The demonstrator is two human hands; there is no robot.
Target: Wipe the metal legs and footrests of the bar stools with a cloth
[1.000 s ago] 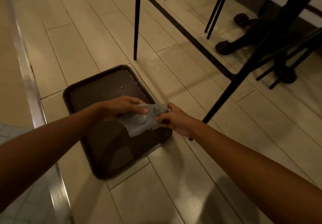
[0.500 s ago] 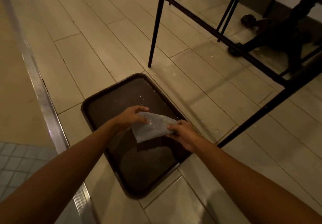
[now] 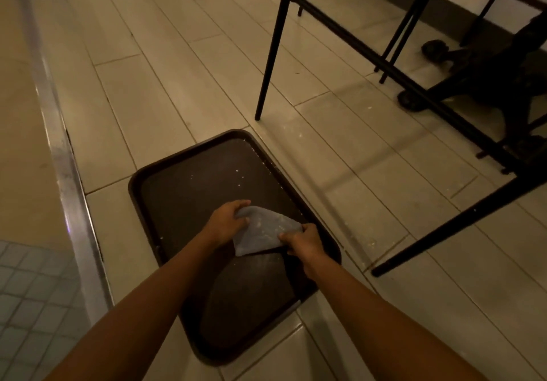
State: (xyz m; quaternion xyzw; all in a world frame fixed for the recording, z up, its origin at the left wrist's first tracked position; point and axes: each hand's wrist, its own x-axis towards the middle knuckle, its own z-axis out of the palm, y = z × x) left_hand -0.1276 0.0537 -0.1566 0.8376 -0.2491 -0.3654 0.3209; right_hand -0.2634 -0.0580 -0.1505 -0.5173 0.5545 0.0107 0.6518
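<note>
Here, one grey cloth (image 3: 263, 231) (speckled) is pinched by left hand (image 3: 225, 222) and right hand (image 3: 302, 240) above one tray (image 3: 177, 191).

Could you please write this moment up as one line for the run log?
left-hand grip: holds cloth | right-hand grip: pinches cloth | cloth: over tray | stool leg: no contact

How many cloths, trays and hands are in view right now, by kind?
1 grey fabric cloth, held over the tray
1 dark brown rectangular plastic tray
2 bare hands: left hand and right hand, each gripping an end of the cloth
Total: 4
</note>
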